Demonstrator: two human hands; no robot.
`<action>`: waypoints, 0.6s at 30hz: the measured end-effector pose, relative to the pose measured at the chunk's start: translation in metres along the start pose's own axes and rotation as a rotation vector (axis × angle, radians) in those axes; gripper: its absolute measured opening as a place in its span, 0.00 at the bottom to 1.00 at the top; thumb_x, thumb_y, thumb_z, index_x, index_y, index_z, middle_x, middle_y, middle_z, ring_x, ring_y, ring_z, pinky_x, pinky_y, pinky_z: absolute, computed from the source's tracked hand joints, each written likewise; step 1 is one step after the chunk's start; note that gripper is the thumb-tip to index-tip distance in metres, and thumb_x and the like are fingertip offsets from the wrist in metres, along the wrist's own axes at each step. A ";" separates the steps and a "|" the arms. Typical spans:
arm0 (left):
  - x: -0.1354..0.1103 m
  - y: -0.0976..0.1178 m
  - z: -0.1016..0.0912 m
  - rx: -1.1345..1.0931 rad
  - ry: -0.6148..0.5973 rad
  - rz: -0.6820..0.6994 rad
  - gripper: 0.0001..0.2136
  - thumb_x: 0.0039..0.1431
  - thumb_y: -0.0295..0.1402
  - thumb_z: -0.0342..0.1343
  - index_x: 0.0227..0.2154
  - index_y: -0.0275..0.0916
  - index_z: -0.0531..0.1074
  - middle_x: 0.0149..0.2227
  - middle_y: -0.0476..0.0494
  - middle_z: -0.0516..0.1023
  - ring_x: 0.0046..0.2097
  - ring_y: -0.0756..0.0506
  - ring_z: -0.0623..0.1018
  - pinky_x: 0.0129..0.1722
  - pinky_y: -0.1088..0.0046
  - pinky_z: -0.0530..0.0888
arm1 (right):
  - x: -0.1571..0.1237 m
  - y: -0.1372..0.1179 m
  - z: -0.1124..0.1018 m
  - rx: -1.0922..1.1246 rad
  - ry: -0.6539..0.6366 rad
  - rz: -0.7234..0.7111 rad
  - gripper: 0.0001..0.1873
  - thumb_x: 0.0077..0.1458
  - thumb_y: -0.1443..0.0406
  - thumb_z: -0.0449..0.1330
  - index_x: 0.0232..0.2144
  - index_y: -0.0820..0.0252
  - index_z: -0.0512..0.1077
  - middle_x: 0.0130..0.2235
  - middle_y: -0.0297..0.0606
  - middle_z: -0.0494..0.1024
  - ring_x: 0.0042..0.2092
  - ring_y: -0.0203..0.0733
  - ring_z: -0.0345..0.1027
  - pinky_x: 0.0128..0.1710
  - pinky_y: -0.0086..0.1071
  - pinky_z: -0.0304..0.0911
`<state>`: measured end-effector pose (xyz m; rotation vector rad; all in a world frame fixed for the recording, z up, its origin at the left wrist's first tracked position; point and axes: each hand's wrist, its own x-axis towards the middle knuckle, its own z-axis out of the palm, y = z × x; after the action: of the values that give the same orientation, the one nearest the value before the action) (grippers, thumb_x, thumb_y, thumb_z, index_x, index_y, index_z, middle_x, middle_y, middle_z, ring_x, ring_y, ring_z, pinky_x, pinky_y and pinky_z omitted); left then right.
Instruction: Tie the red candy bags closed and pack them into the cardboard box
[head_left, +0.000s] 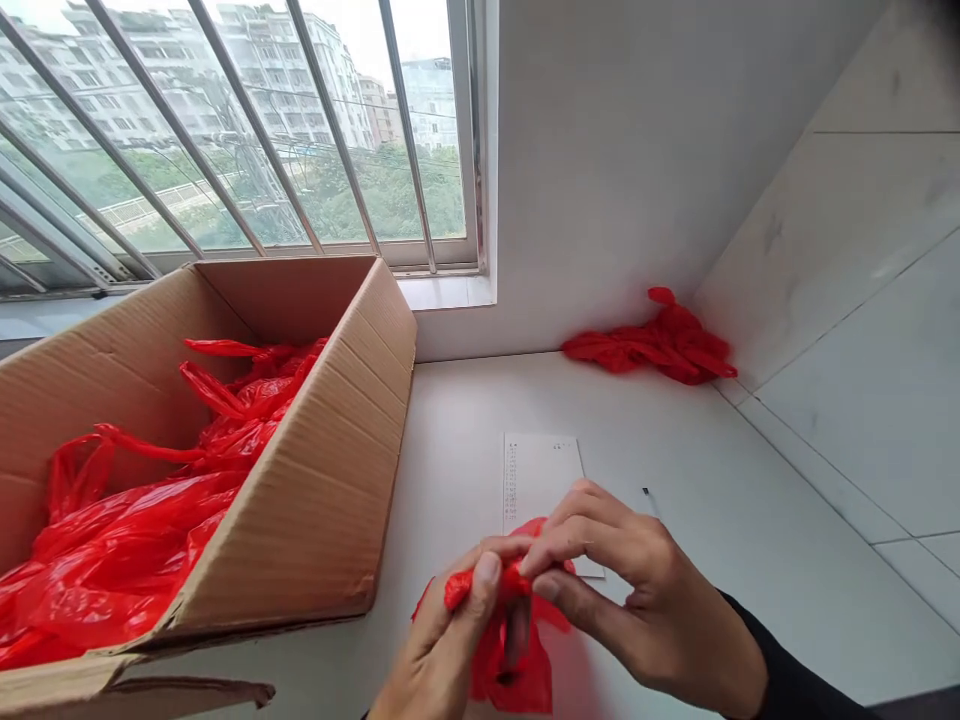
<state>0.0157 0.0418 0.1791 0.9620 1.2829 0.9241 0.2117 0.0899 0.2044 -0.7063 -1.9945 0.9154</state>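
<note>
A crumpled red plastic bag (534, 672) is between my hands, low in the view over the white tabletop. My left hand (454, 625) is closed around a bunched part of it, the thumb pressing on top and a red knob of plastic sticking out beside it. With fingertips and thumb drawn together, my right hand (637, 585) pinches the same bag from the right. The lower part of the bag hangs loose below the fingers. Behind the hands lies a white sheet with small printing (544, 470), partly covered by them.
A large open cardboard box (315, 480) with red plastic bags (172, 510) inside stands at the left. Another red bundle (660, 340) lies against the back wall. A thin pen-like item (647, 493) rests right of the sheet. A barred window (300, 130) is behind the box.
</note>
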 end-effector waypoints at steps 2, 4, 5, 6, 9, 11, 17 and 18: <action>0.007 0.000 -0.007 0.014 -0.073 0.050 0.19 0.67 0.50 0.51 0.46 0.43 0.79 0.34 0.46 0.78 0.41 0.46 0.76 0.44 0.74 0.73 | -0.002 0.003 -0.001 0.051 -0.030 0.051 0.06 0.63 0.70 0.61 0.41 0.55 0.75 0.36 0.31 0.77 0.39 0.34 0.67 0.42 0.29 0.65; 0.011 0.001 -0.012 0.087 -0.192 0.147 0.15 0.68 0.45 0.52 0.43 0.43 0.79 0.35 0.47 0.78 0.39 0.48 0.76 0.42 0.76 0.72 | -0.001 0.009 0.001 0.081 -0.026 0.102 0.07 0.63 0.68 0.60 0.43 0.54 0.75 0.38 0.30 0.78 0.42 0.35 0.68 0.45 0.30 0.64; 0.011 0.002 -0.013 0.138 -0.234 0.201 0.12 0.68 0.41 0.54 0.42 0.43 0.79 0.36 0.47 0.78 0.38 0.49 0.76 0.41 0.77 0.72 | 0.000 0.014 0.003 0.086 -0.019 0.119 0.09 0.65 0.67 0.59 0.47 0.53 0.74 0.42 0.31 0.78 0.45 0.36 0.68 0.48 0.32 0.63; 0.011 0.002 -0.013 0.189 -0.254 0.255 0.09 0.67 0.38 0.55 0.41 0.43 0.79 0.36 0.48 0.78 0.37 0.50 0.76 0.40 0.78 0.72 | 0.001 0.020 0.005 0.095 -0.025 0.134 0.12 0.66 0.65 0.57 0.51 0.53 0.73 0.46 0.33 0.78 0.48 0.37 0.68 0.52 0.34 0.63; 0.013 -0.001 -0.011 0.392 -0.155 0.469 0.07 0.65 0.28 0.55 0.41 0.45 0.77 0.37 0.50 0.77 0.36 0.52 0.77 0.36 0.80 0.73 | 0.004 0.039 0.014 0.167 -0.132 0.245 0.17 0.70 0.62 0.50 0.57 0.55 0.69 0.46 0.36 0.79 0.48 0.39 0.70 0.52 0.36 0.63; 0.016 -0.011 -0.010 0.559 0.006 0.647 0.15 0.63 0.20 0.53 0.45 0.46 0.75 0.39 0.51 0.77 0.37 0.54 0.77 0.36 0.82 0.72 | 0.004 0.050 0.019 0.214 -0.182 0.371 0.16 0.71 0.62 0.48 0.54 0.55 0.72 0.36 0.34 0.78 0.38 0.36 0.70 0.43 0.34 0.65; 0.029 -0.049 -0.007 0.833 0.274 1.066 0.23 0.62 0.12 0.50 0.55 0.39 0.72 0.49 0.43 0.77 0.51 0.50 0.77 0.51 0.76 0.73 | -0.001 0.068 0.028 0.350 -0.376 0.500 0.18 0.68 0.63 0.51 0.57 0.54 0.69 0.24 0.26 0.65 0.25 0.33 0.55 0.26 0.29 0.54; 0.031 -0.052 -0.007 0.843 0.303 1.082 0.23 0.62 0.12 0.51 0.56 0.39 0.71 0.50 0.42 0.76 0.52 0.49 0.76 0.52 0.74 0.73 | -0.001 0.068 0.029 0.369 -0.388 0.485 0.15 0.67 0.63 0.52 0.53 0.55 0.71 0.25 0.27 0.66 0.26 0.33 0.56 0.27 0.29 0.54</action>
<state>0.0116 0.0534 0.1194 2.3857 1.4076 1.3847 0.1976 0.1183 0.1370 -0.8615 -1.9202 1.7716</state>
